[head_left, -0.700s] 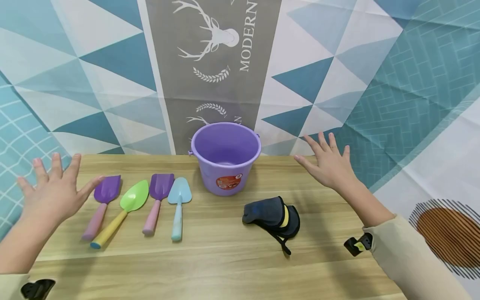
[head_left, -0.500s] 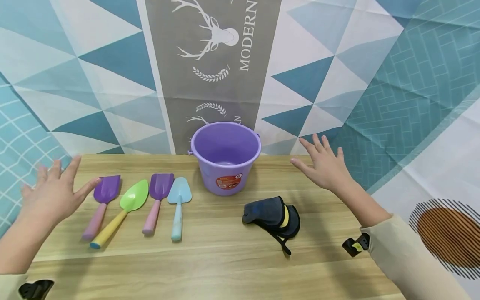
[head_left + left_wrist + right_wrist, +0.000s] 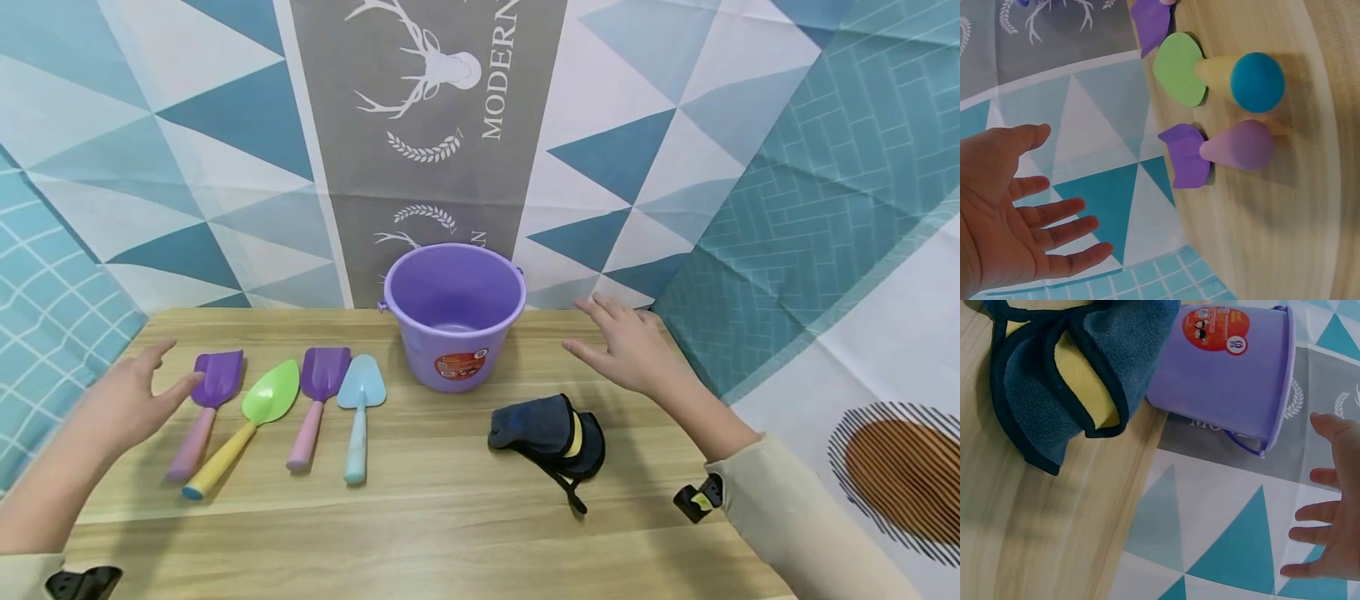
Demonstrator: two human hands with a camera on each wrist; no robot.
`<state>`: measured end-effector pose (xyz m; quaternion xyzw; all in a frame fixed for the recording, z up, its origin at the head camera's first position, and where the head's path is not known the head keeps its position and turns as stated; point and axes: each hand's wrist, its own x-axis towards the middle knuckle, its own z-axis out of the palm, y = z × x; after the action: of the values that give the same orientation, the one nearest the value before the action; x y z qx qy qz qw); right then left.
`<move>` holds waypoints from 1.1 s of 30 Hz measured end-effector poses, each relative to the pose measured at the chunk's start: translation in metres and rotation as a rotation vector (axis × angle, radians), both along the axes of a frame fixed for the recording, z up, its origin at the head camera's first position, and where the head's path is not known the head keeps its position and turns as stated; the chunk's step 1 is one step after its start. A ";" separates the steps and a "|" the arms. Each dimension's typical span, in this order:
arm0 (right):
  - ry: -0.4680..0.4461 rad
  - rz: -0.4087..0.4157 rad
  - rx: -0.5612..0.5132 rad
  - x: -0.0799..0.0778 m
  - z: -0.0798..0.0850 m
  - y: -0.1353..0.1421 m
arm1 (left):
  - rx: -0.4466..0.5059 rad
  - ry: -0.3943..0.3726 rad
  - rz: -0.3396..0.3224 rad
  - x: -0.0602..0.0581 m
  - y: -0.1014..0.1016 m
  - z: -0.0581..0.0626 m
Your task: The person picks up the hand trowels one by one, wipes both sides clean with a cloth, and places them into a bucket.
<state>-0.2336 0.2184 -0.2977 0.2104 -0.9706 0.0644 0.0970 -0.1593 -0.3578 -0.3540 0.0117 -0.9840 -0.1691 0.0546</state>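
Observation:
My left hand (image 3: 123,408) hovers at the left, its thumb in front of the leftmost purple shovel (image 3: 217,377) with a pink handle; the fingers are loosely spread and hold nothing. To that shovel's right lie a green trowel (image 3: 272,393) with a yellow handle, a second purple shovel (image 3: 324,372) and a light-blue trowel (image 3: 362,382). My right hand (image 3: 637,350), also holding nothing, is in the air at the right with relaxed fingers. Nearest to it are a purple bucket (image 3: 450,354) and a folded dark-blue cloth item (image 3: 536,427) with black edging and a yellow patch.
A wooden table (image 3: 420,533) bears all these things. Behind it hangs a patterned curtain (image 3: 615,150) of triangles with a grey deer panel; the bucket stands near the table's back edge, close to that curtain.
Both hands have come down; the left hand's fingers have relaxed from a wide spread, and the right hand has moved leftward toward the bucket. The objects on the table lie as before.

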 end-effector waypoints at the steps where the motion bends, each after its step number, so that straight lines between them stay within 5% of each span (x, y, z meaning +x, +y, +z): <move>1: 0.004 0.018 -0.005 0.000 -0.001 0.000 | 0.015 -0.001 -0.004 0.001 0.001 -0.002; 7: 0.044 0.112 -0.057 0.004 -0.014 0.000 | 0.054 -0.049 -0.006 0.003 0.006 -0.013; 17: 0.018 0.143 -0.048 0.009 -0.035 -0.006 | 0.057 -0.122 -0.016 0.007 -0.001 -0.036; 27: 0.033 0.264 -0.052 0.009 -0.051 -0.011 | 0.078 -0.213 0.025 0.008 -0.010 -0.043; 33: -0.039 0.297 -0.050 0.010 -0.060 -0.015 | 0.099 -0.242 0.034 0.008 -0.012 -0.048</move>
<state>-0.2235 0.2031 -0.3578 0.3481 -0.9286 0.1063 0.0728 -0.1512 -0.3697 -0.4023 0.0514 -0.9735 -0.2139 -0.0624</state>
